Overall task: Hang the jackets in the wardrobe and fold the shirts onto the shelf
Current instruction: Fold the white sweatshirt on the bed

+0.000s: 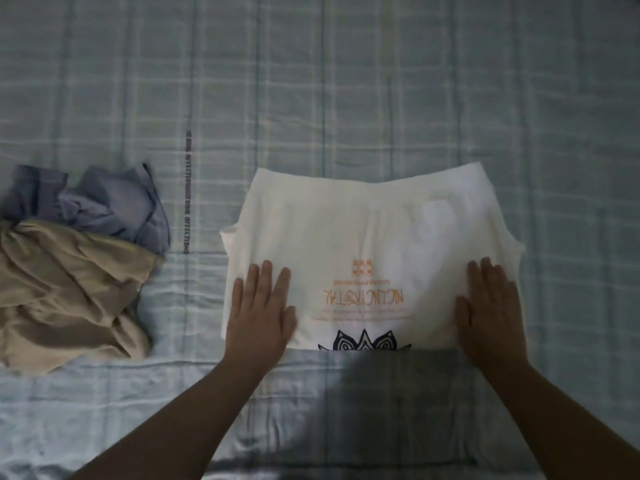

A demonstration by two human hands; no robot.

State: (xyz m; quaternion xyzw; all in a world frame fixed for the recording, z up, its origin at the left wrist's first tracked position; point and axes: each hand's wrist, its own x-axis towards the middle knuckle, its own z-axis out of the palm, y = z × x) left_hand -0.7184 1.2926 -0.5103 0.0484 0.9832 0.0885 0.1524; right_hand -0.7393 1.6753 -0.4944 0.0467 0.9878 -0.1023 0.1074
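Note:
A white shirt [363, 237] with orange lettering and a black flower print lies folded into a rough rectangle on the checked bed sheet [311, 81]. My left hand [261, 310] lies flat on the shirt's near left corner, fingers straight. At the near right corner my right hand [488, 306] presses flat in the same way. Neither hand grips the cloth.
A crumpled pile lies at the left edge of the bed: a beige garment [65, 296] in front and a blue-grey garment [110, 202] behind it. A dark shadow falls on the sheet just below the shirt.

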